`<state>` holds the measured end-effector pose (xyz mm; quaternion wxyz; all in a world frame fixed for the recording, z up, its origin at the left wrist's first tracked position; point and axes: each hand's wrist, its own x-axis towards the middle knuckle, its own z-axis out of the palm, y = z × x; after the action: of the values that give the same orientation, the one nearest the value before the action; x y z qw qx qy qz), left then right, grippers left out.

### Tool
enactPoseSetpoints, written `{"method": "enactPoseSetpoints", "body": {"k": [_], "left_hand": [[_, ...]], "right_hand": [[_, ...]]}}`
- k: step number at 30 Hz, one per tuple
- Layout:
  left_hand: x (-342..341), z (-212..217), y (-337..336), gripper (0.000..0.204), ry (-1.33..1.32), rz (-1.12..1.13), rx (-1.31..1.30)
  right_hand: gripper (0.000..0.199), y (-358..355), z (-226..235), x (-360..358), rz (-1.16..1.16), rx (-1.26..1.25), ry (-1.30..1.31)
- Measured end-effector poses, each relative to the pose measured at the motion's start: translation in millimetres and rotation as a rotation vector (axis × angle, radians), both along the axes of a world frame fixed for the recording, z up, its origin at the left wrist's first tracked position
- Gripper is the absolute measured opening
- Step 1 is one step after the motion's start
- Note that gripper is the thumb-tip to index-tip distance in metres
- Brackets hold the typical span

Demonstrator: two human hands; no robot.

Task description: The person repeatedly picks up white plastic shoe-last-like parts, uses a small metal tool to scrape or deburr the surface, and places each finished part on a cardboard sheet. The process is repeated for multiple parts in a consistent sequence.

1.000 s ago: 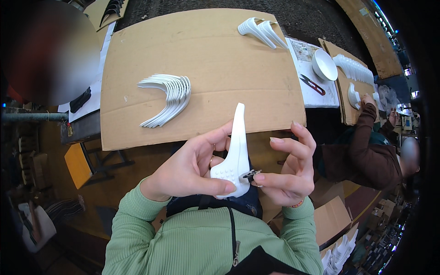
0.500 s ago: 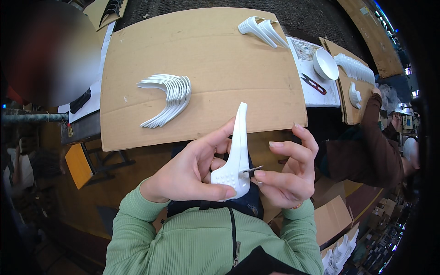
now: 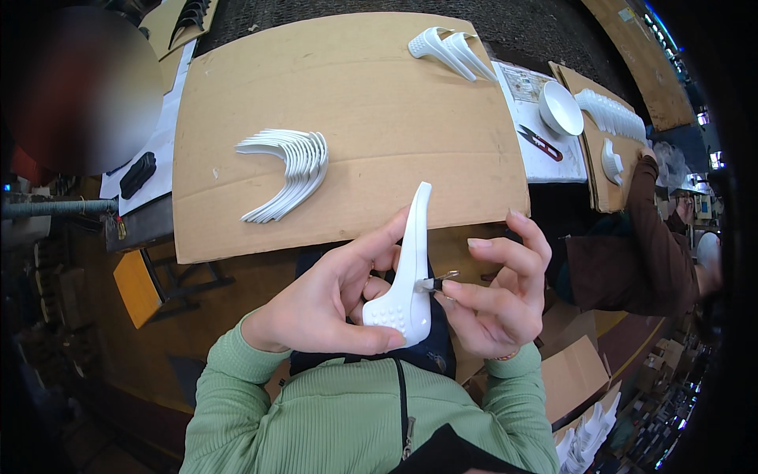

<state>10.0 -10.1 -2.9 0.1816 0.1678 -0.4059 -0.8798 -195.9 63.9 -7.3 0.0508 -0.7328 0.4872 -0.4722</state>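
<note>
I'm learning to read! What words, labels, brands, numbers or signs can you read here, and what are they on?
No text is clear enough to quote.
Grey patch beside the white bowl: marks too small to read.
Pale label on the brown board, upper right: too small.
White piece in the left hand: bumpy, no lettering visible.
Cardboard sheet: no writing visible.

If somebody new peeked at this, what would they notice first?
Probably the glossy white curved piece with raised dots in the left hand, front and centre, with the right hand pinching a small black-and-silver tool at its right edge. Next might come the curved stack of white pieces on the left of the big brown cardboard sheet.
</note>
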Motion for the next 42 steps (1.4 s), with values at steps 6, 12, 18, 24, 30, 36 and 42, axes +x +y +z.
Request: {"method": "enactPoseSetpoints", "body": {"k": [6,12,18,24,30,36,42], "left_hand": [[0.6,1.3,0.6,0.101,0.007,-0.023,0.015],[1.4,1.6,1.4,0.101,0.032,-0.065,0.049],[1.5,1.7,2.5,0.103,0.057,-0.117,0.059],[0.9,2.0,3.0,0.105,0.083,-0.159,0.073],[1.2,2.0,3.9,0.106,0.089,-0.189,0.079],[2.2,-0.7,4.5,0.111,0.040,-0.192,0.117],[5.7,-4.7,1.8,0.104,0.009,-0.177,0.097]], "right_hand": [[0.026,-2.3,-0.7,0.4,-0.030,-0.004,-0.003],[0.025,-4.6,-2.1,0.4,-0.067,-0.019,-0.010],[0.025,-6.6,-4.5,0.0,-0.113,-0.060,0.011],[0.027,-8.9,-7.9,0.9,-0.166,-0.110,0.022],[0.028,-11.3,-7.1,1.5,-0.225,-0.140,0.043],[0.023,-16.6,-8.1,0.7,-0.266,-0.121,-0.014],[0.011,-21.7,-9.4,-12.5,-0.075,0.313,-0.770]]}}
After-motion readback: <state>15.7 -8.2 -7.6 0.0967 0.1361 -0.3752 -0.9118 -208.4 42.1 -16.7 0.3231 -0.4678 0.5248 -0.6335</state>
